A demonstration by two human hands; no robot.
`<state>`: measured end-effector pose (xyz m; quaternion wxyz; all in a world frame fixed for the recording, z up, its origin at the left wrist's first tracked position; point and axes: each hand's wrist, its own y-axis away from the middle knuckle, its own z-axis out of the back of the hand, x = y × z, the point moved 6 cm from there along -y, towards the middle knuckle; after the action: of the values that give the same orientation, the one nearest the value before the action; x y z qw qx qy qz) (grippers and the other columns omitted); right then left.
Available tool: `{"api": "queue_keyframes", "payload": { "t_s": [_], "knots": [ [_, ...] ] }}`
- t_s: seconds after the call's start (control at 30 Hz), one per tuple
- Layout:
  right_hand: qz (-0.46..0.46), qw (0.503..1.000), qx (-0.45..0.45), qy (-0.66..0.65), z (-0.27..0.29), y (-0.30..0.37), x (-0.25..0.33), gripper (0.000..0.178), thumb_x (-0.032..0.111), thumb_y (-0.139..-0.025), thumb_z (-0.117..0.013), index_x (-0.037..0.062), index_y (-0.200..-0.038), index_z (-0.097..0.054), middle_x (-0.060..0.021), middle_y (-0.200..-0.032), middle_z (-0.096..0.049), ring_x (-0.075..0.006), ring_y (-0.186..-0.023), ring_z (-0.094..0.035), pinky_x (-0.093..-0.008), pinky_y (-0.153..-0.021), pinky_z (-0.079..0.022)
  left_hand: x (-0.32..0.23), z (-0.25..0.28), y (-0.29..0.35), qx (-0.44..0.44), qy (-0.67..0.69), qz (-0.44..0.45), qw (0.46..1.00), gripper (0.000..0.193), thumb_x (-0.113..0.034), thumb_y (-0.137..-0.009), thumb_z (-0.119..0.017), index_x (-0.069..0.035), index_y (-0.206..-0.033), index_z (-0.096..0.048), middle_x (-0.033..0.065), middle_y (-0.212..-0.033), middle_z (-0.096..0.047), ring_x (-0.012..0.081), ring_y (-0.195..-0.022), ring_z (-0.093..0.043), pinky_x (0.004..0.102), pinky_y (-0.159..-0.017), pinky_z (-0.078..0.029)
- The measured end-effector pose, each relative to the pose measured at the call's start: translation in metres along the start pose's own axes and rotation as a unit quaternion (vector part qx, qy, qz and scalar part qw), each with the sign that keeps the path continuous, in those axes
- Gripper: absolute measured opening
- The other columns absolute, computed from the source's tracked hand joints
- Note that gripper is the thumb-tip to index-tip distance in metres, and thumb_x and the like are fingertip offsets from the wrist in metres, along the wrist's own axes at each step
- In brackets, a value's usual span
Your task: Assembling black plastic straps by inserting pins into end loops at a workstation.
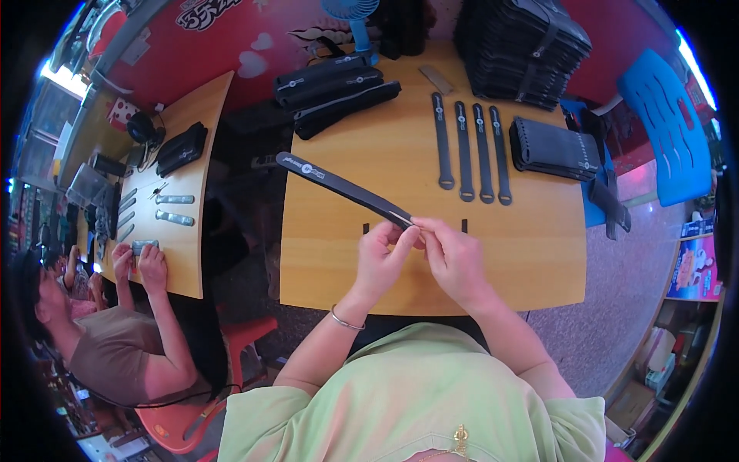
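Left hand (381, 250) and right hand (460, 262) pinching 1 dark strap (339, 183), looks mid-work; 4 flat straps (464, 150), 1 o'clock, can't tell if done.

The left hand (379, 258) and right hand (459, 258) hold 1 black strap (345, 187).

Tables (323, 269): two. On the near one, loose straps (482, 154): four. Held strap (346, 186): one. Small black tabs (464, 225): two. Black bundles (348, 109): three. Tall stack (517, 50): one. Low stack (553, 146): one. Fan (351, 8): one. Blue chair (668, 131): one.
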<state>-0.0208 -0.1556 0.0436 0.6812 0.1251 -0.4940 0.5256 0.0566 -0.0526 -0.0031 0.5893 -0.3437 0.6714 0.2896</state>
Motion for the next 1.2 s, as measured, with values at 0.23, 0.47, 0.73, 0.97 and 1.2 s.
{"api": "queue_keyframes", "payload": {
  "t_s": [0.23,0.47,0.73,0.97,1.2],
  "knots": [
    [-0.048,0.999,-0.012,-0.016,0.006,-0.003,-0.003,0.012,0.006,-0.087,-0.058,0.0053,-0.098,-0.062,-0.0094,-0.065,-0.061,-0.0206,-0.055,-0.062,-0.0294,-0.049,-0.046,-0.005,-0.005,-0.007,0.049,-0.039,0.017,0.998,0.022,-0.012,-0.091,-0.057,0.001,-0.073,-0.06,0.0019,-0.062,-0.06,0.0056,-0.054,-0.055,0.0187,-0.049,-0.04],
    [-0.067,0.996,-0.033,-0.044,0.013,-0.006,-0.017,0.013,0.006,-0.086,-0.06,0.0069,-0.098,-0.063,-0.0092,-0.062,-0.06,-0.0195,-0.053,-0.06,-0.0291,-0.048,-0.044,-0.011,-0.009,-0.004,0.093,-0.075,0.034,0.992,0.026,-0.011,-0.091,-0.056,-0.001,-0.067,-0.059,0.0007,-0.06,-0.059,0.0028,-0.045,-0.049,0.0177,-0.04,-0.035],
    [-0.011,0.996,-0.074,0.043,0.059,-0.039,-0.003,0.016,0.006,-0.083,-0.062,0.0117,-0.098,-0.063,-0.006,-0.065,-0.06,-0.0183,-0.055,-0.06,-0.0284,-0.048,-0.043,-0.014,-0.005,0.035,0.247,-0.124,0.098,0.956,0.029,-0.018,-0.087,-0.061,-0.002,-0.064,-0.059,-0.0035,-0.052,-0.052,0.0043,-0.051,-0.049,0.0222,-0.046,-0.037],
    [0.187,0.969,0.062,0.152,0.028,-0.018,0.05,0.017,0.009,-0.077,-0.062,0.0124,-0.094,-0.062,-0.0026,-0.066,-0.061,-0.0195,-0.058,-0.061,-0.0298,-0.048,-0.046,-0.014,0.009,0.012,0.052,0.084,0.077,0.992,0.025,-0.011,-0.089,-0.054,-0.003,-0.113,-0.05,0.0027,-0.091,-0.061,0.0083,-0.084,-0.058,0.0217,-0.068,-0.045],
    [0.114,0.97,0.162,0.142,0.03,-0.006,0.035,0.019,0.013,-0.082,-0.061,0.0126,-0.101,-0.065,-0.0042,-0.069,-0.063,-0.0201,-0.059,-0.063,-0.0309,-0.05,-0.047,-0.008,0.027,0.004,-0.037,0.2,0.09,0.975,0.024,-0.004,-0.091,-0.038,-0.003,-0.114,-0.043,0.0097,-0.092,-0.054,0.0195,-0.083,-0.058,0.0315,-0.07,-0.05]
  ]
}}
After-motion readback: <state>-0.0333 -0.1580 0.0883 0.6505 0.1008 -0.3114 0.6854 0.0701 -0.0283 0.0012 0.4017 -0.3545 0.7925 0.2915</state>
